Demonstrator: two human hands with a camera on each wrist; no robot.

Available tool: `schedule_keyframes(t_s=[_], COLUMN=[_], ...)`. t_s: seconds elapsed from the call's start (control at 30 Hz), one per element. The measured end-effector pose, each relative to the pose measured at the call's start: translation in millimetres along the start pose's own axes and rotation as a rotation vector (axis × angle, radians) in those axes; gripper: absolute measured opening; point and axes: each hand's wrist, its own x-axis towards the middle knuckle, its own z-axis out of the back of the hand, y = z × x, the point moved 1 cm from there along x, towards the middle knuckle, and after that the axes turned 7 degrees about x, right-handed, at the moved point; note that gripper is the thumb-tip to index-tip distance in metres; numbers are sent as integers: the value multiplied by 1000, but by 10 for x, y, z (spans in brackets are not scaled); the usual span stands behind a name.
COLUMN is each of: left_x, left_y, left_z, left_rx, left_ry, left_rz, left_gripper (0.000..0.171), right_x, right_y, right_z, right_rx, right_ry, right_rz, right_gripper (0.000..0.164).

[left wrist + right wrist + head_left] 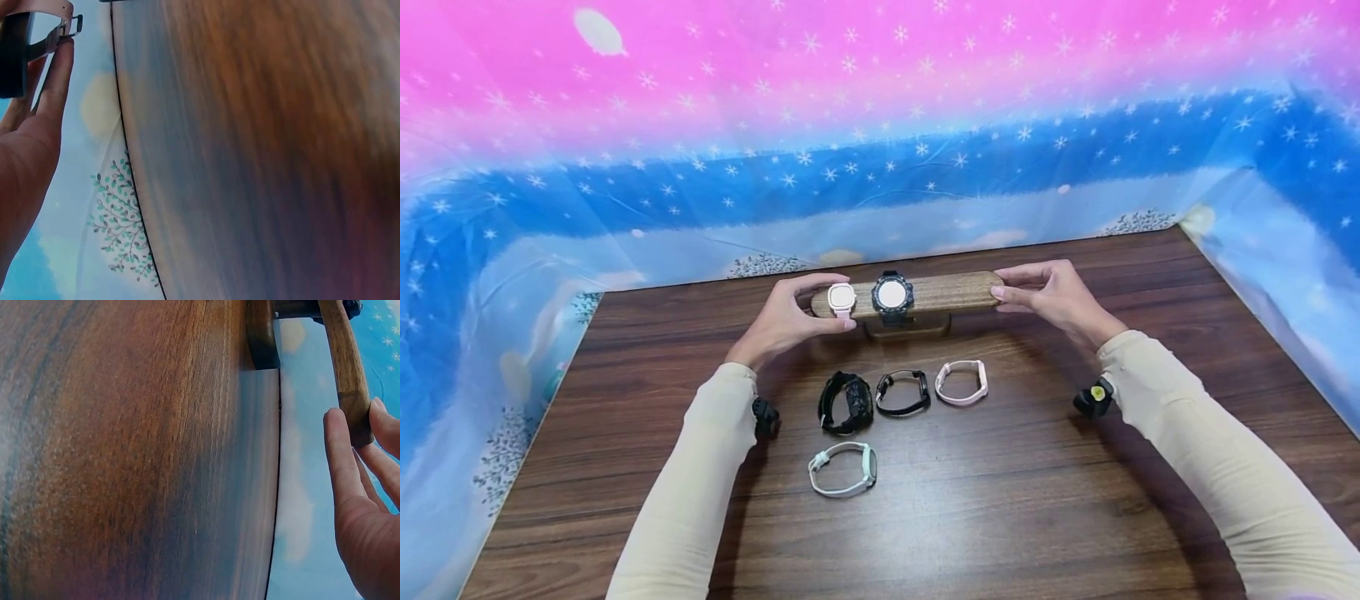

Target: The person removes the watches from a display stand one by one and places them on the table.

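A wooden watch stand (958,292) with a horizontal bar stands near the table's far side. Around the bar's left part sit a pale pink square watch (842,297) and a black round watch (892,293). My left hand (778,321) holds the bar's left end, thumb below and fingers above, beside the pink watch. In the left wrist view, a fingertip reaches the buckle of the pink strap (47,7). My right hand (1063,296) pinches the bar's right end between thumb and fingers; the bar (350,375) shows in the right wrist view too.
In front of the stand lie a chunky black watch (858,404), a slim black band (924,387) and a pink band (982,379). A mint-green watch (870,465) lies closer. A patterned cloth (850,192) hangs behind the brown table (1000,500).
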Motion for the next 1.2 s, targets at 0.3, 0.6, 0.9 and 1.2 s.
schedule_keyframes(t_s=[0.3,0.6,0.9,1.2], left_x=[-63,-131,-250,-434], left_y=[36,86,142,82], left_z=[103,195,300,422], left_rx=[19,-28,10,87], left_ry=[-13,-2,-27,-73], left_rz=[22,60,67,109], left_gripper=[69,70,65,68], right_x=[-14,-12,-4,-19], right_y=[19,17,14,36], right_z=[-5,-3,-1,-15], right_rx=[-13,-15,-11,-6], right_ry=[21,18,3,26], right_rz=[-12,-5,-10,-7], right_gripper=[52,52,50,51])
